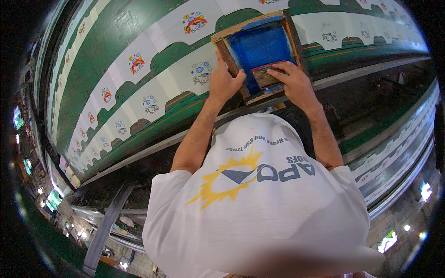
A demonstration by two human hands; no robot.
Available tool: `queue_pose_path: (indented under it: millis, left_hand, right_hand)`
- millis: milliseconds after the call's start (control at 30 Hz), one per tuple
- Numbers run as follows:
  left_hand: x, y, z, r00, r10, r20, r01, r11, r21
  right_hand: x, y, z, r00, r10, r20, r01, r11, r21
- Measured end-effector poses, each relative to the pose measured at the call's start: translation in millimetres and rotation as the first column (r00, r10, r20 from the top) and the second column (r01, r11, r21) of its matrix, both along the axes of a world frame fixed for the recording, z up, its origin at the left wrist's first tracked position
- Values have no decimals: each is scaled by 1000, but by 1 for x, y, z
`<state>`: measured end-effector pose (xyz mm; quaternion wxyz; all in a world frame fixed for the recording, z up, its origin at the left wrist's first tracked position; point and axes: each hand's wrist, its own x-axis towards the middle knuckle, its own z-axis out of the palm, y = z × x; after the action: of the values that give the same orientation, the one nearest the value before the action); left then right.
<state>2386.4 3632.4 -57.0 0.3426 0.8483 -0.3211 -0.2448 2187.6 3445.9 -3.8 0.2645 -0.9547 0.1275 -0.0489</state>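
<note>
A wooden-edged printing screen (pixel 293 42) lies on the long green table, its mesh (pixel 257 44) covered with blue ink. My left hand (pixel 223 83) grips the screen's left bar, index finger along the wood and thumb on the inner side. Inside the frame, toward its near end, rests a squeegee (pixel 266 78) with a worn wooden handle. The fingers of my right hand (pixel 299 87) close over the squeegee from the right. White cut panels (pixel 178 62) with blue and outlined cartoon prints run out on both sides of the screen.
Farther in on the green table (pixel 123 28), another row of white panels (pixel 162 37) carries multicoloured prints. A metal rail (pixel 139 155) follows the table's near edge. Behind me to the right stands another table with white panels (pixel 394 160). A grey beam (pixel 106 231) is at lower left.
</note>
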Motion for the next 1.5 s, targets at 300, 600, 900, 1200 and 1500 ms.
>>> queue_pose_path:
  millis: [300,600,900,1200,1500]
  left_hand:
    - [-8,-36,-12,990,36,-137,-32,999,31]
    - [-7,-39,-14,998,5,-69,-9,998,-59]
    - [-7,-37,-11,987,25,-157,-22,1000,23]
    - [-8,-34,-22,996,10,-85,-13,999,-30]
    - [-5,-34,-18,992,-16,-125,19,1000,17]
  right_hand:
    - [-14,-43,-10,998,67,19,-67,998,-14]
    - [-18,-49,-8,994,111,-22,-111,994,25]
    - [22,-57,-22,993,48,104,-46,999,-21]
    - [87,-108,-7,991,67,-113,-64,998,29]
    - [75,-92,-10,986,75,-147,-68,996,56]
